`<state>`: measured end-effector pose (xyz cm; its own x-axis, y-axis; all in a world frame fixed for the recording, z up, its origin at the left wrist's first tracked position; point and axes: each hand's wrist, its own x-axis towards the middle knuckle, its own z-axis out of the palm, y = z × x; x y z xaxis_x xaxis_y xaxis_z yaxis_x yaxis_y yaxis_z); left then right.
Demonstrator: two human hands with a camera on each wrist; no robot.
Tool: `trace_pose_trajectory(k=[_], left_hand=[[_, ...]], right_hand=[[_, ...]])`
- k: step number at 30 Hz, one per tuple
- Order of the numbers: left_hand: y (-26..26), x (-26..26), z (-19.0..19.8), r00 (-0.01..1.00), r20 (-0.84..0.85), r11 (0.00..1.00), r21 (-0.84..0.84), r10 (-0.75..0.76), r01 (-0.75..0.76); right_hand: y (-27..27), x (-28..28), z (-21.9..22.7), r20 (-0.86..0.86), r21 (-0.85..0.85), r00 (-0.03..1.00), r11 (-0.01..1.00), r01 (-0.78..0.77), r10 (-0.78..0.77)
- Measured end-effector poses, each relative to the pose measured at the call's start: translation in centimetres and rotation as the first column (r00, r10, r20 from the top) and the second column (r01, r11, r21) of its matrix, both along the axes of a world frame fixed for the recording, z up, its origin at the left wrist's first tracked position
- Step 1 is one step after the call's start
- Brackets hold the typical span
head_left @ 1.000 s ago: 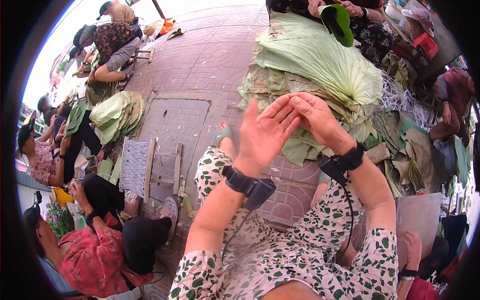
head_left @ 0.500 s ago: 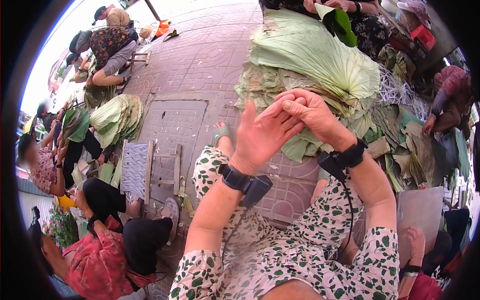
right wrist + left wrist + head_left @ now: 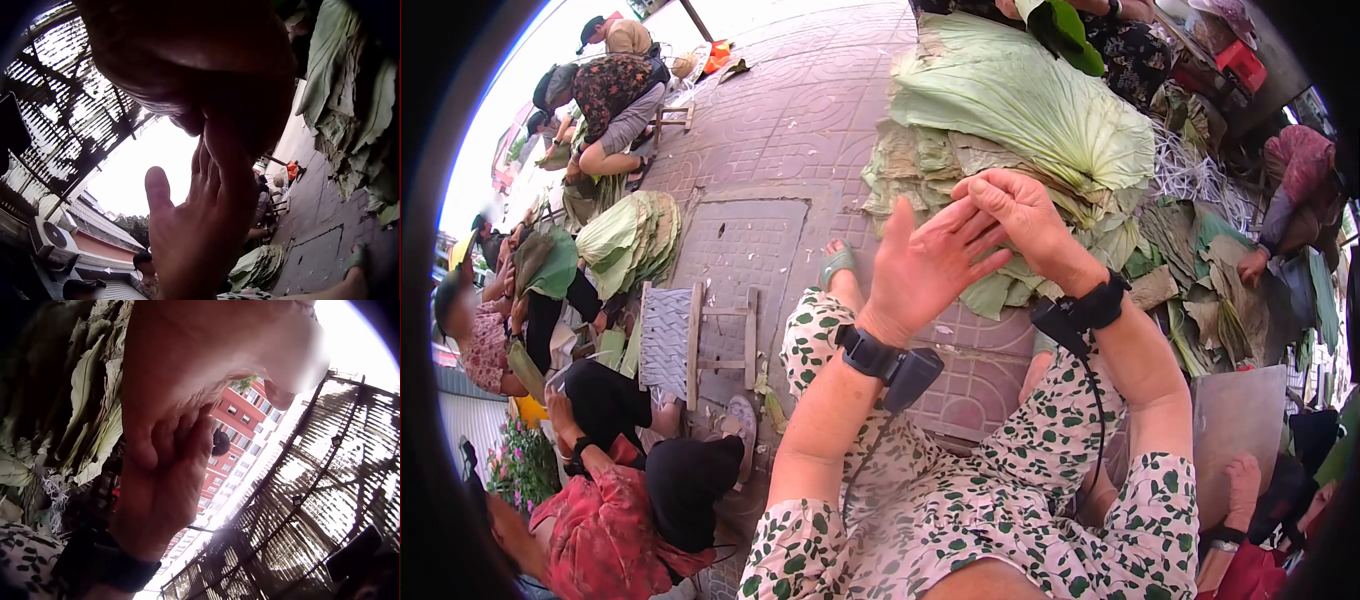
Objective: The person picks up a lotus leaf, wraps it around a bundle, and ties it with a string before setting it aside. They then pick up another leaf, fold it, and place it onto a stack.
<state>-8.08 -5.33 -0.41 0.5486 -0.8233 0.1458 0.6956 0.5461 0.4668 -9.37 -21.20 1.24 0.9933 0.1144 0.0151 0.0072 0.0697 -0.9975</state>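
Note:
My left hand is raised in front of my lap, its palm turned up and its thumb standing apart. Its fingers reach to the right, into my right hand, which bends loosely over their tips. No object shows in either hand. From the left wrist, the fingers of the left hand overlap the palm of the right hand. The right wrist view has the left hand with long straight fingers, their tips hidden behind the dark right hand.
Beyond my hands lies a stack of large pale green dried leaves, with white strips and crumpled leaves to its right. A woven stool stands at left. Several people sit around; a person in red is near left.
My hands stay together, with only slight shifts of the right fingers and thumb over the left. The head view has shifted slightly. People at left have moved the leaves they handle.

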Motion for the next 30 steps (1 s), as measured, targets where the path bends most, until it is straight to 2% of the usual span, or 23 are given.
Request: trace_pose_trajectory(k=[2, 4, 8, 10, 11, 13, 17, 19, 20, 22, 26, 28, 30], left_hand=[[-0.1, 0.1, 0.2, 1.0, 0.005, 1.0, 0.003, 0.01, -0.01], [0.0, 0.2, 0.3, 1.0, 0.009, 0.999, -0.045, -0.006, 0.006], [0.0, 0.2, 0.3, 1.0, -0.009, 0.998, -0.064, -0.006, 0.005], [0.2, 0.1, 0.4, 1.0, -0.018, 1.0, -0.013, 0.007, -0.008], [0.2, 0.1, 0.3, 1.0, -0.018, 1.0, -0.014, 0.008, -0.008], [0.3, 0.2, 0.1, 1.0, -0.025, 1.0, 0.029, 0.003, -0.002], [0.3, 0.1, -0.1, 1.0, -0.024, 1.0, 0.002, -0.02, 0.021], [0.3, 0.0, 0.2, 1.0, -0.002, 0.999, -0.02, -0.027, 0.027], [0.3, 0.0, 0.4, 1.0, -0.003, 0.999, -0.021, -0.028, 0.028], [0.3, 0.0, 0.6, 0.999, -0.042, 0.997, -0.07, -0.03, 0.027], [0.2, 0.0, 0.9, 0.997, -0.059, 0.992, -0.122, -0.041, 0.033], [0.3, 0.2, 1.0, 0.997, -0.06, 0.99, -0.135, -0.052, 0.043], [0.3, 0.3, 0.8, 0.997, -0.064, 0.988, -0.15, -0.053, 0.043]], right_hand=[[-0.1, 0.1, -0.2, -0.007, 0.066, 1.0, 0.998, -0.017, 0.018], [0.0, 0.0, 0.0, -0.082, 0.229, 0.996, 0.973, -0.019, 0.038], [0.3, 0.0, 0.2, -0.136, 0.314, 0.991, 0.949, 0.037, 0.007], [0.3, 0.3, 0.0, -0.071, 0.19, 0.997, 0.982, 0.009, 0.005], [0.3, 0.2, 0.0, -0.071, 0.189, 0.997, 0.982, 0.008, 0.005], [0.4, -0.1, 0.6, 0.019, -0.032, 1.0, 0.999, -0.022, 0.023], [0.4, -0.4, 1.1, 0.02, -0.077, 0.999, 0.996, -0.04, 0.042], [0.3, -0.3, 1.1, 0.002, 0.059, 0.999, 0.998, -0.033, 0.033], [0.3, -0.3, 1.1, 0.001, 0.059, 0.999, 0.998, -0.032, 0.032], [0.2, -0.1, 1.1, -0.086, 0.25, 0.995, 0.968, -0.027, 0.05], [0.0, -0.1, 1.2, -0.127, 0.326, 0.989, 0.945, -0.026, 0.071], [-0.2, 0.1, 0.9, -0.175, 0.423, 0.979, 0.906, -0.019, 0.103], [-0.1, 0.1, 1.0, -0.182, 0.433, 0.977, 0.901, -0.018, 0.107]])
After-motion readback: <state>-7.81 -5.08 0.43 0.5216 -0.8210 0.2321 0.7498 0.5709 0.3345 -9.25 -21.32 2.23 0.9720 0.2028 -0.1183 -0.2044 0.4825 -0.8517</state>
